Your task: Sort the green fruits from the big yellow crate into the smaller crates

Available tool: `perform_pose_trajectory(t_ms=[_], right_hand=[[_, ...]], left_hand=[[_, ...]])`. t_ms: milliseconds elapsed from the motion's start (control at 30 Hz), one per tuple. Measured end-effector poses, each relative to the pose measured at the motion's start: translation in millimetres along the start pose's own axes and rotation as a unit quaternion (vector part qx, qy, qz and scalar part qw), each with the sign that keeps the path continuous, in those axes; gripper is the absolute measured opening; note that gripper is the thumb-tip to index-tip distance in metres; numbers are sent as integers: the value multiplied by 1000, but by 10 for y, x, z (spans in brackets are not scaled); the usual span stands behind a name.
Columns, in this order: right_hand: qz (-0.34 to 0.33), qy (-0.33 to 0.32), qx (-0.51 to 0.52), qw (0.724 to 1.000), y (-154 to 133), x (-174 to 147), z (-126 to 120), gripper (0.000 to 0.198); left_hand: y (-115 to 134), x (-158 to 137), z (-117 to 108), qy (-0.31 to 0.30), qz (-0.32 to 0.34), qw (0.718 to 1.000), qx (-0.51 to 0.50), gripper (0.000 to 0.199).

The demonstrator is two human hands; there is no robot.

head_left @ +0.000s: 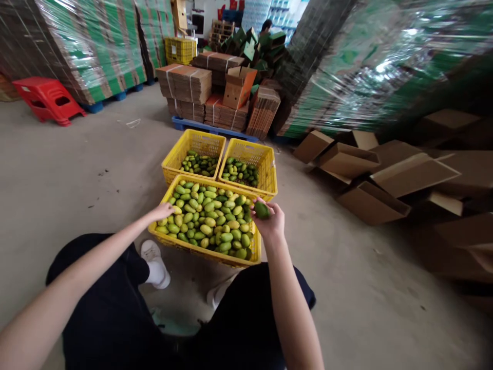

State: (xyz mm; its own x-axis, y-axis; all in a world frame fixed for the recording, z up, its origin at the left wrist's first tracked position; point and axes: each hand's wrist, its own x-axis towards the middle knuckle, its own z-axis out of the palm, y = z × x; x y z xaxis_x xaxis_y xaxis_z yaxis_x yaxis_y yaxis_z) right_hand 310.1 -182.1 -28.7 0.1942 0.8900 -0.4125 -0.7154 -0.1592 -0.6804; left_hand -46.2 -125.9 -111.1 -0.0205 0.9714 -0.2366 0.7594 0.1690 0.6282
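Note:
A yellow plastic crate (206, 252) stands between my knees, filled with oval green and yellow mangoes (210, 222). My right hand (272, 221) is raised over the crate's right rim, palm up, with its fingers wrapped round a dark green mango (262, 209). Over the left rim reaches my left hand (162, 211), its fingers curled at a yellow mango (176, 210) on the pile's edge; the fingertips are partly hidden. Two more yellow crates touch the far side: the left crate (171, 163) and the right crate (269, 172), each with greener mangoes at the bottom.
Bundled flat cartons (187, 85) and an open orange box (236, 90) sit on a blue pallet (192, 125) ahead. Empty cardboard boxes (348, 159) lie to the right. A red stool (48, 97) stands at left, near wrapped green stacks (96, 46). A person's head (266, 25) shows far behind.

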Motion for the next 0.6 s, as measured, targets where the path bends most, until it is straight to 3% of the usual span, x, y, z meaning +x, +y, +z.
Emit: perform_pose_trajectory(t_ms=[100,167,267,367,467,533,600], right_hand=[[51,-11,-114,992,172,35,-4,18],[100,-26,-187,977,381,17,-17,14],[180,-57,-263,946,767,-144,-76,8],[227,-105,-319,914,1079,-396,-124,17],[180,-132,-349,910,1089,-460,-49,26],[95,-130,-344,925,853,-296,107,16],[-34,-123,-315,941,458,-1,332,8]], left_hand=[[-337,-351,459,-17,11,995,98,27],[-466,-482,635,-9,26,989,145,34],[-571,-529,737,-1,43,980,193,39],[-625,-496,747,-3,56,973,222,38],[-651,-474,756,-1,63,969,241,38],[-661,-473,772,4,69,966,248,39],[-665,-474,787,9,76,965,251,38]])
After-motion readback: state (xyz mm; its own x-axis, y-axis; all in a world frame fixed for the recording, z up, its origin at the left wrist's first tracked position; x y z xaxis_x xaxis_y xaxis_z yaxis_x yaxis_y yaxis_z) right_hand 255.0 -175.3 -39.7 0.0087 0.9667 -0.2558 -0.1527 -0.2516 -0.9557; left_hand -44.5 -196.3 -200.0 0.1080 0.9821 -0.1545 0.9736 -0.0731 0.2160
